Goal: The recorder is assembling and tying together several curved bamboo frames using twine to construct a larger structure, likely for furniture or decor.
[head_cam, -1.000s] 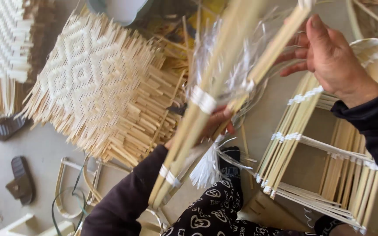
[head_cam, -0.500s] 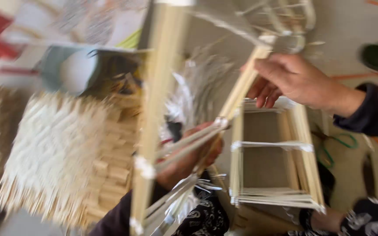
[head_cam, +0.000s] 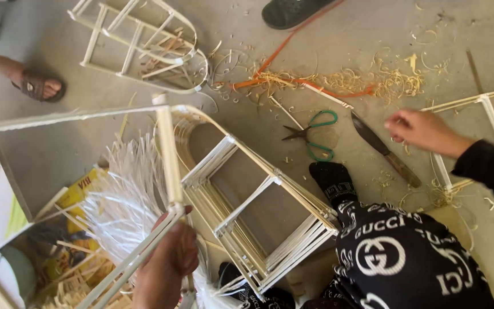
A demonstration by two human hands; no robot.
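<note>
Your left hand (head_cam: pixel 167 266) is closed around a corner joint of the large pale frame of split bamboo strips (head_cam: pixel 164 154); one long strip runs from that joint up and away from you, another crosses level well above the hand toward your left. Just right of that hand a stack of flat pale bamboo frames (head_cam: pixel 247 212) leans with its long side slanting down toward your patterned black trouser leg (head_cam: pixel 401 252). Your right hand (head_cam: pixel 424 130) hovers loosely curled, gripping nothing, over the grey concrete floor (head_cam: pixel 327 34). Just left of it lies a dark-bladed knife with a wooden handle (head_cam: pixel 385 149), blade tip pointing away from you, and further left, green-handled scissors (head_cam: pixel 313 134).
</note>
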